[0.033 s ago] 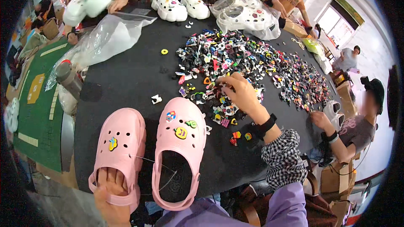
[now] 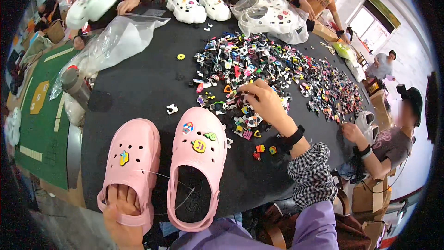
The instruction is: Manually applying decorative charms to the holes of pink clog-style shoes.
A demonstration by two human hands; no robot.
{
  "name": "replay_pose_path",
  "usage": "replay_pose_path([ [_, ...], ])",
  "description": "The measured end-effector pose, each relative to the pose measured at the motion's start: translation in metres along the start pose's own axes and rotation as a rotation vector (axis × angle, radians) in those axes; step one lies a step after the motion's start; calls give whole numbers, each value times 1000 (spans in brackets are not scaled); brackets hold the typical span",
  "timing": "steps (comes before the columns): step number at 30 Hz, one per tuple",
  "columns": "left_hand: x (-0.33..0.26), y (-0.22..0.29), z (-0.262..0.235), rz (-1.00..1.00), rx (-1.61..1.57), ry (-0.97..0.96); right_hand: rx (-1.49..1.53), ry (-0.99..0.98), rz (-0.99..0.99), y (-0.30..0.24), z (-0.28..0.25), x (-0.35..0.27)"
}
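Two pink clogs lie side by side at the table's near left. Inside the left pink clog (image 2: 134,134) is my left hand (image 2: 122,208), its fingers showing through the foot opening and the heel strap crossing over it. One yellow and blue charm (image 2: 123,158) sits on that clog. The right pink clog (image 2: 199,125) carries several charms, among them a yellow square one (image 2: 199,146); a thin clear thread joins the two clogs. My right hand (image 2: 263,102) hovers at the near edge of a heap of shoe charms (image 2: 249,60), fingers curved and apart, touching some.
White clogs (image 2: 187,7) stand at the far side, beside bagged clogs (image 2: 273,18). A plastic bag (image 2: 125,41) and a bottle (image 2: 75,85) are at left. Loose charms (image 2: 260,148) lie near my right wrist. Co-workers sit around the black table (image 2: 134,88).
The co-worker at the far left has shifted the white clog slightly to the left. My hands and the pink clogs stay in nearly the same place.
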State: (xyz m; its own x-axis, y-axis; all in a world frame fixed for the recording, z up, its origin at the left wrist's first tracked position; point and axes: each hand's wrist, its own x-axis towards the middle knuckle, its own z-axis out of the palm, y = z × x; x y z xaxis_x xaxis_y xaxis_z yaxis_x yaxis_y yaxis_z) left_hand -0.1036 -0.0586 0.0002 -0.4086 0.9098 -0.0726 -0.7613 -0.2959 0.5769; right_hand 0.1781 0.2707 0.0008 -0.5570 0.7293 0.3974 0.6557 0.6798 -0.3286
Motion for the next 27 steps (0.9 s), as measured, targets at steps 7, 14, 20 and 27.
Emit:
replay_pose_path([
  [7,3,-2,6,6,82,78,39,-133,-68,-10,0,1],
  [14,3,-6,7,4,30,97,312,-98,143,-5,1,6],
  [20,4,-3,12,-5,60,88,483,-108,205,-4,-5,9],
  [27,4,1,16,-37,53,81,604,-134,320,-23,-18,12],
])
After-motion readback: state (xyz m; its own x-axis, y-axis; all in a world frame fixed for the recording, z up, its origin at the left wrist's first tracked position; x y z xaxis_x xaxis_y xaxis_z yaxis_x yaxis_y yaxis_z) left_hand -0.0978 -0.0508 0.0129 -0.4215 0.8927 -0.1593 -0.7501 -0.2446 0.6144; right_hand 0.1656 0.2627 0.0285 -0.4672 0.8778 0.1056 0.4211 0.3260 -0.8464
